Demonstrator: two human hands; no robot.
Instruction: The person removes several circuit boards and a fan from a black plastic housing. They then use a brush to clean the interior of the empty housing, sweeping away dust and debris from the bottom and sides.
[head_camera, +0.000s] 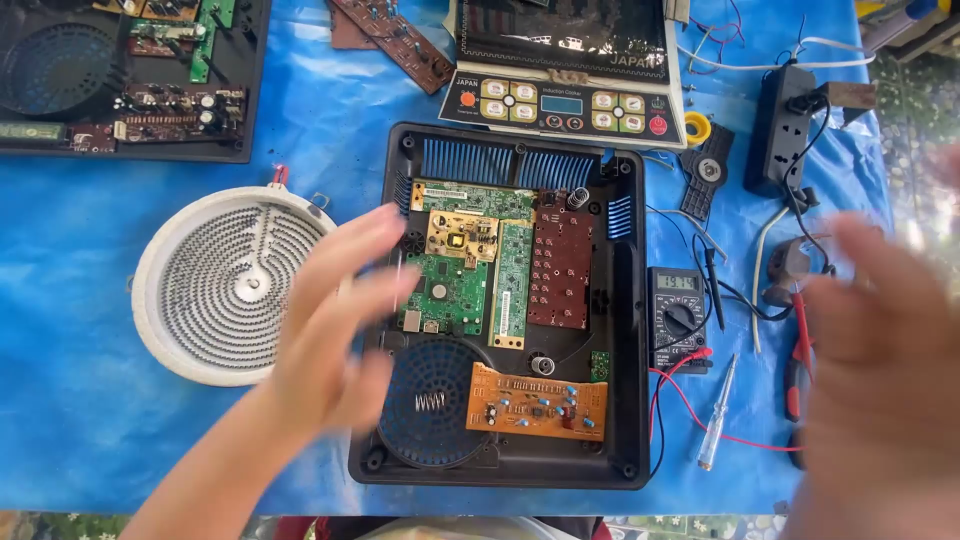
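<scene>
A black open cooker housing (630, 300) lies in the middle of a blue sheet, holding green, yellow, brown and orange circuit boards (470, 270) and a round fan grille (425, 405). My left hand (335, 320) hovers blurred over the housing's left edge, fingers spread, holding nothing. On the right side my right hand (880, 380) is blurred too, fingers apart and empty, above red-handled pliers (797, 360).
A white round heating coil (225, 285) lies left of the housing. A digital multimeter (678, 315) with red and black leads and a tester screwdriver (716, 415) lie to the right. A cooker top panel (565, 100), power strip (785, 130) and another opened unit (130, 80) sit at the back.
</scene>
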